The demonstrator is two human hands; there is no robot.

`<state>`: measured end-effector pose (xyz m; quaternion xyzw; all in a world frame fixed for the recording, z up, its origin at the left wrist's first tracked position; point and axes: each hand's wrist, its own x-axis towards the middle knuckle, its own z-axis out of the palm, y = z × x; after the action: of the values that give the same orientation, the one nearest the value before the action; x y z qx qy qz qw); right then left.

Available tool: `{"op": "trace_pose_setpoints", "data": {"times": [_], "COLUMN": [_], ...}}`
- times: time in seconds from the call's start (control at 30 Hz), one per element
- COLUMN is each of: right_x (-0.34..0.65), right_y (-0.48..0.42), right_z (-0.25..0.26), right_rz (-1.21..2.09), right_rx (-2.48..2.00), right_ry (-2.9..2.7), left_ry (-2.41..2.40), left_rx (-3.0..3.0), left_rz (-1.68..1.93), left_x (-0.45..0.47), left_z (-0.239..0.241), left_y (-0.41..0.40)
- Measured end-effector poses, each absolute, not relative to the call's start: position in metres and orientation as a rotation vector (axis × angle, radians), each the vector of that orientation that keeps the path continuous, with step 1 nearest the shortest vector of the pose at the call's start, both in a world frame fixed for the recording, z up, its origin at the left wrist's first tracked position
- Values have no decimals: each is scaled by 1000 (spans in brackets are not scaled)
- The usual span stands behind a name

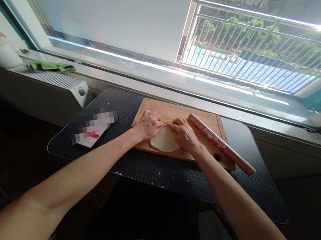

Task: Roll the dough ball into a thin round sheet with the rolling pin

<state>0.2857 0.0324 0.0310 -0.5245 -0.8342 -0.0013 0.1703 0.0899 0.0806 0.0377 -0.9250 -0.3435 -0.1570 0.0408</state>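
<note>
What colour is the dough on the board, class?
The dough is pale cream; the head view shows it best.

The dough sheet (164, 143) is pale cream, on a warm brown wooden board (158, 105), while the rolling pin (233, 155) is reddish brown with a white-and-red label (213, 138). The worktop (244, 137) is black, finely lined and white-flecked; the packet (88, 138) is white and red. The cloth (51, 66) is bright green, the bucket (2, 55) white.

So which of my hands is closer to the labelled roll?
Your right hand: it sits between the roll and your left hand, which is farther away.
</note>
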Motion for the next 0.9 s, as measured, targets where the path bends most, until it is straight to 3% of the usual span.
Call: {"op": "trace_pose_setpoints", "data": {"times": [0.9], "right_x": [284], "right_y": [20], "right_z": [50], "right_rz": [-139], "right_rx": [-1656], "right_ry": [-2635], "left_ry": [-1071], "left_rx": [-2908], "left_rz": [-308], "left_x": [81], "left_z": [39], "left_y": [63]}}
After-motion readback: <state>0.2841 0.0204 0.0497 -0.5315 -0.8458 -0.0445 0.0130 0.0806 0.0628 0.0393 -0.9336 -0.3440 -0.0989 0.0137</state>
